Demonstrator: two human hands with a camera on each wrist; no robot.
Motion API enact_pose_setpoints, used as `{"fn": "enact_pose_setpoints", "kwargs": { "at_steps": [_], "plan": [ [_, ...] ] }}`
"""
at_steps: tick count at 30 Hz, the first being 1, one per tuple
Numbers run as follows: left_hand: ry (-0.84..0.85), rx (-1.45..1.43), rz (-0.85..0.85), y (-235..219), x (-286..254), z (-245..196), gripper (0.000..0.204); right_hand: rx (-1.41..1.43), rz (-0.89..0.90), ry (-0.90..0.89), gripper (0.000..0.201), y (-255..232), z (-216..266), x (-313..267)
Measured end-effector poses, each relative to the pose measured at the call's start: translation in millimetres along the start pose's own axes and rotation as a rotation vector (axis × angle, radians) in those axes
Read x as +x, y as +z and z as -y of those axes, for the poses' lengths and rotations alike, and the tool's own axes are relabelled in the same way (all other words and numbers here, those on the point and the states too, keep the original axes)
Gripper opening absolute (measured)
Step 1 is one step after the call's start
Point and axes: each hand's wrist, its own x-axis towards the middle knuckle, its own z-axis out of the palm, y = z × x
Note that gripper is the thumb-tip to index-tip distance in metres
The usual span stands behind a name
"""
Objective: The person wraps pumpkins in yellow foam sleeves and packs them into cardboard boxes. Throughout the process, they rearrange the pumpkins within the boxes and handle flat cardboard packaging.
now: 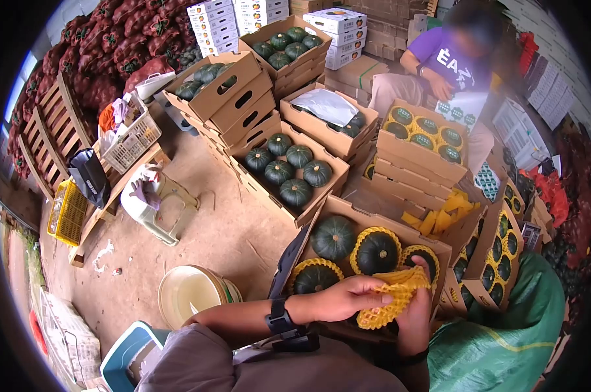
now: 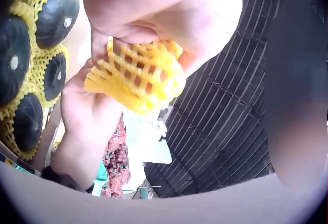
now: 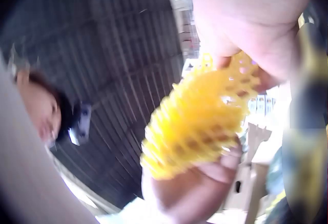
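A yellow foam net sleeve [image 1: 394,297] is held between both hands over an open cardboard box [image 1: 390,223]. My left hand [image 1: 357,299], with a dark watch at its wrist, pinches the sleeve from the left, thumb along its side. Opposite it, my right hand [image 1: 414,312] grips the other side. Close up in the left wrist view, the net [image 2: 141,75] is bunched and its mesh shows. Dark green squashes lie in the box: a bare one [image 1: 332,237] at the back left, and netted ones [image 1: 377,251] beside it. The hands partly hide the front of the box.
Beyond stand stacked boxes of bare squashes [image 1: 298,155] and netted ones [image 1: 425,130]. A person in a purple shirt [image 1: 455,55] sits behind those. Loose yellow nets [image 1: 442,212] lie at the right, near a green sack [image 1: 504,326]. A bucket [image 1: 192,294] and a stool [image 1: 158,202] stand left.
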Motion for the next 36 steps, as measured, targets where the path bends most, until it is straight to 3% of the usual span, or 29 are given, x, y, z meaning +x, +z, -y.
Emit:
{"fn": "enact_pose_setpoints", "kwargs": {
  "at_steps": [1, 3, 4, 5, 6, 8, 9, 10, 11, 12, 13, 14, 15, 16, 18, 19, 20, 21, 23, 24, 26, 28, 29, 30, 32, 33, 36],
  "plan": [
    [0.004, -0.138, 0.008, -3.3, -0.4, 3.2, 0.030, -0.128, 0.048, -0.014, 0.037, -22.8, -3.7, -10.6],
    [0.186, -0.185, -0.063, -9.0, -4.9, 5.8, 0.040, 0.222, 0.062, 0.052, 0.054, 12.0, 9.6, -36.1],
    [0.275, -0.213, -0.100, -9.9, -6.6, 6.8, 0.046, 0.145, 0.173, -0.022, 0.056, 19.0, 11.0, -33.4],
    [0.630, 0.146, -0.152, -3.3, -6.0, -1.4, 0.061, 0.066, 0.283, -0.092, 0.059, 22.7, 11.8, -32.2],
    [0.800, 0.913, -0.337, -3.5, -12.6, -19.9, 0.067, -0.014, 0.395, -0.163, 0.061, 24.6, 12.6, -32.4],
    [0.973, 1.368, -0.428, -4.3, -22.8, -13.9, 0.059, -0.040, 0.377, -0.138, 0.063, 9.4, 11.5, -28.3],
    [0.938, 1.270, -0.435, -0.8, -25.3, -17.8, 0.035, 0.004, 0.331, -0.160, 0.062, -13.3, 3.5, -16.6],
    [0.843, 1.184, -0.353, -3.8, -24.8, -14.4, 0.030, 0.047, 0.279, -0.181, 0.062, -25.7, -1.2, -13.2],
    [0.749, 1.095, -0.271, -9.1, -22.8, -7.9, 0.025, -0.024, 0.135, -0.211, 0.051, 15.4, 12.0, -4.7],
    [0.658, 1.007, -0.191, -12.7, -20.6, -4.2, 0.021, -0.022, 0.010, -0.109, 0.040, 51.2, 11.7, -14.3],
    [0.682, 0.990, -0.196, -15.7, -19.2, -5.8, 0.022, -0.494, 0.273, -0.065, 0.033, 54.4, 16.9, -22.2],
    [0.393, 0.910, -0.053, -23.9, -27.1, -8.3, 0.031, -0.964, 0.531, -0.012, 0.027, 53.1, 17.5, -30.1],
    [0.213, 0.448, 0.123, -33.0, -36.0, -7.3, 0.046, -0.991, 0.556, -0.140, 0.021, 38.3, 11.0, -24.8],
    [0.027, -0.019, 0.286, -39.6, -41.8, -5.6, 0.061, -0.712, 0.417, -0.160, 0.020, 31.0, 3.8, -15.8],
    [0.223, -0.106, 0.498, -41.7, -42.6, -5.4, 0.092, -0.361, 0.287, 0.096, 0.020, 36.5, -6.0, -2.5],
    [0.316, -0.266, 0.374, -31.1, -50.6, -10.6, 0.100, -0.360, 0.303, 0.364, 0.021, 49.7, -10.9, -8.6],
    [0.381, -0.405, 0.338, -37.7, -53.7, 10.4, 0.116, -0.398, 0.362, 0.356, 0.021, 51.1, -24.6, -10.2],
    [0.431, -0.496, 0.266, -31.0, -51.2, 1.2, 0.120, -0.435, 0.421, 0.345, 0.021, 52.4, -38.3, -12.0],
    [0.519, -0.563, 0.068, -22.1, -53.8, -18.5, 0.126, -0.777, 0.581, 0.019, 0.028, 58.7, -44.8, 9.2],
    [0.555, -0.543, -0.057, -25.0, -60.3, -23.1, 0.129, -1.142, 0.727, -0.201, 0.037, 68.8, -32.9, 37.5],
    [0.558, -0.407, -0.314, -40.9, -74.2, -20.8, 0.119, -1.615, 0.557, -0.350, 0.060, 86.4, -36.3, 70.2],
    [0.517, -0.394, -0.491, -51.7, -81.8, -5.5, 0.110, -2.108, 0.462, -0.127, 0.078, 101.1, -62.0, 86.0],
    [0.508, -0.413, -0.525, -55.4, -84.6, 4.1, 0.105, -2.240, 0.477, -0.096, 0.090, 102.5, -79.8, 91.8],
    [0.492, -0.364, -0.538, -56.8, -85.7, 8.2, 0.106, -2.277, 0.422, -0.021, 0.089, 106.0, -93.2, 94.4],
    [0.465, -0.268, -0.567, -58.0, -87.8, 13.8, 0.106, -2.030, 0.467, -0.046, 0.087, 97.0, -87.9, 97.8],
    [0.482, -0.398, -0.536, -58.2, -88.7, 16.5, 0.108, -1.866, 0.441, -0.092, 0.087, 92.4, -81.7, 96.2],
    [0.357, -0.081, -0.549, -49.4, -80.9, 13.4, 0.111, -1.224, 0.233, -0.283, 0.080, 83.0, -76.0, 83.7]
  ]
}}
